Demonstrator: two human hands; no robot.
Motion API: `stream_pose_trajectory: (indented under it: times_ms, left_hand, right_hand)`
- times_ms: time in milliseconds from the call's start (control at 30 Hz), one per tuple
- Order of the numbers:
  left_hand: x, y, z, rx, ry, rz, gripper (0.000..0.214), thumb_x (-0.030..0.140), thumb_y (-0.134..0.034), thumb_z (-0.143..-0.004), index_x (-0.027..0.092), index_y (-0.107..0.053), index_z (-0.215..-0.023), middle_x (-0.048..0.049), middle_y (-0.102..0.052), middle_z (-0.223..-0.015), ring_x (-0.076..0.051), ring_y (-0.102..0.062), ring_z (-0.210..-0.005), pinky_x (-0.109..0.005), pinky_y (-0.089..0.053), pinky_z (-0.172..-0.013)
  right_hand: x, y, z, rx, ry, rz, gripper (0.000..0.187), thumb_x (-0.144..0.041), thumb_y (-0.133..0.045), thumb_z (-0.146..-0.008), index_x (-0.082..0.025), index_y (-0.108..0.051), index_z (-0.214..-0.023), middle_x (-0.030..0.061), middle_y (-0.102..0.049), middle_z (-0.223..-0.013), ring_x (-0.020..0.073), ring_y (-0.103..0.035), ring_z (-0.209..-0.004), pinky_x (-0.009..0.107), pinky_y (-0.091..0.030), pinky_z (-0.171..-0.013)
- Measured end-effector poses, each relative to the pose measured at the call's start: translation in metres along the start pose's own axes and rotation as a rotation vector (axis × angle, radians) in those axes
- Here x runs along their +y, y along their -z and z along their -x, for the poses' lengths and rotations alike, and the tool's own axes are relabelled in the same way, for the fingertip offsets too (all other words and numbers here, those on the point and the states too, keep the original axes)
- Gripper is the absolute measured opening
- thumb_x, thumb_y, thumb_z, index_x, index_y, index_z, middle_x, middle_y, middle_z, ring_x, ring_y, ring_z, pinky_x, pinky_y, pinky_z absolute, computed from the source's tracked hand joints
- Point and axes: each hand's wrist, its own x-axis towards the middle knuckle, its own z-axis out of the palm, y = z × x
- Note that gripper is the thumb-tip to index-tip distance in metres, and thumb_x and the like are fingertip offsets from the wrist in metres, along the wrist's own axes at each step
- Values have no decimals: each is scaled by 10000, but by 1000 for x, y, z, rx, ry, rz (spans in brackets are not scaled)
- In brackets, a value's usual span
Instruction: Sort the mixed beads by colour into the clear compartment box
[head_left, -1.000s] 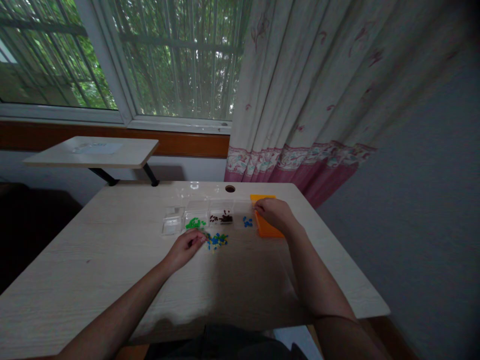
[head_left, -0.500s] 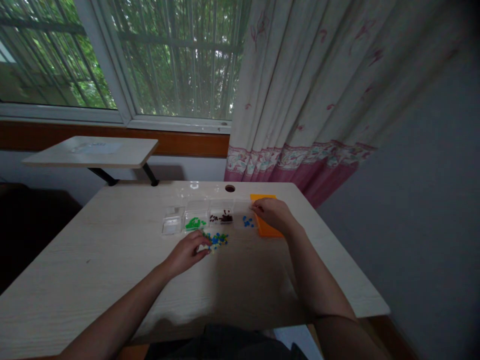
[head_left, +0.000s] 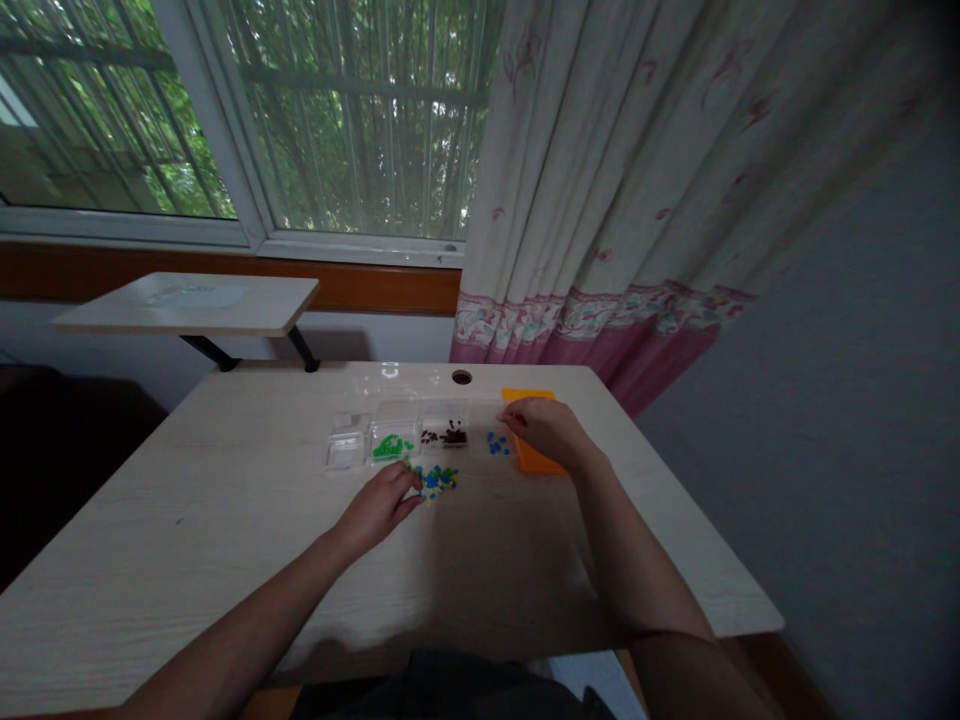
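Observation:
A small heap of mixed blue, green and yellow beads (head_left: 437, 480) lies on the pale wooden table (head_left: 225, 520). My left hand (head_left: 381, 506) rests at the heap's left edge, fingers curled down onto the beads. Behind the heap stands a row of clear little boxes: one with no beads showing (head_left: 347, 446), one with green beads (head_left: 392, 446), one with dark brown beads (head_left: 444, 435), one with blue beads (head_left: 495, 441). My right hand (head_left: 546, 427) hovers at the blue-bead box, fingers pinched together, lying over an orange flat lid (head_left: 532, 455).
A round cable hole (head_left: 462, 377) sits near the table's far edge. A smaller side table (head_left: 187, 305) stands behind on the left under the window. A pink-hemmed curtain (head_left: 600, 200) hangs at the back right, next to a grey wall.
My left hand has slid forward and a little right, from beside the heap onto its left edge. My right hand has shifted slightly left toward the blue-bead box.

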Motion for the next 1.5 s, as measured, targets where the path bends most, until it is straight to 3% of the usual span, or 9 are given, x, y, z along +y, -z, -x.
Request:
stream_pose_trajectory:
  times_ms: [267, 467, 600, 733, 900, 1067, 1267, 1500]
  left_hand:
    - [5, 1, -1, -52, -54, -226, 267, 303, -407, -1010, 174, -639, -1040, -104, -614, -987, -229, -592, -940, -347, -486, -841]
    - [11, 0, -2, 10, -39, -235, 271, 298, -407, -1005, 187, -649, -950, -88, -626, -920, -217, -575, -888, -348, -479, -828]
    - [11, 1, -1, 63, 9, -135, 263, 314, -420, -998, 190, -644, -938, -86, -624, -918, -209, -578, -889, -331, -475, -814]
    - [8, 4, -1, 124, 64, 112, 277, 372, -429, -997, 188, -632, -955, -57, -599, -871, -179, -570, -820, -286, -455, -755]
    - [7, 4, -4, 107, 107, 402, 375, 502, -473, -962, 166, -601, -855, -15, -548, -765, -135, -494, -703, -235, -391, -646]
    - [9, 5, -6, 84, 163, 568, 461, 597, -484, -922, 159, -568, -805, 3, -506, -714, -125, -448, -673, -232, -368, -616]
    - [11, 8, -7, 78, 172, 610, 501, 643, -472, -905, 166, -533, -766, 4, -496, -713, -127, -439, -678, -236, -366, -626]
    - [11, 4, -6, 69, 193, 686, 484, 634, -489, -902, 164, -530, -794, 6, -491, -725, -126, -430, -684, -238, -356, -641]
  right_hand:
    - [-5, 2, 1, 3, 23, -24, 333, -390, -472, -991, -200, -723, -883, 61, -742, -912, 176, -649, -842, 254, -349, -661]
    - [-5, -2, 1, 15, 83, -76, 301, -358, -494, -985, -186, -723, -891, 62, -733, -906, 166, -640, -845, 244, -376, -722]
    - [-17, -3, 4, 36, 109, -81, 305, -360, -493, -985, -189, -730, -899, 68, -734, -899, 174, -646, -860, 249, -388, -744]
    - [-44, -8, 6, -30, 202, -111, 241, -295, -520, -960, -202, -740, -923, 59, -747, -914, 181, -664, -846, 253, -396, -714]
    - [-77, -21, 8, -136, 417, -222, 190, -275, -571, -929, -221, -746, -982, 53, -753, -974, 180, -674, -889, 249, -412, -740]
    - [-92, -23, 15, -128, 513, -248, 195, -285, -608, -910, -221, -742, -1036, 56, -751, -941, 188, -676, -864, 259, -414, -730]
    - [-105, -11, 22, -110, 566, -244, 220, -312, -616, -928, -229, -737, -1092, 65, -756, -934, 175, -671, -838, 251, -399, -699]
    - [-109, -21, 20, -64, 467, -202, 178, -321, -617, -922, -222, -747, -994, 52, -753, -910, 190, -673, -838, 259, -370, -662]
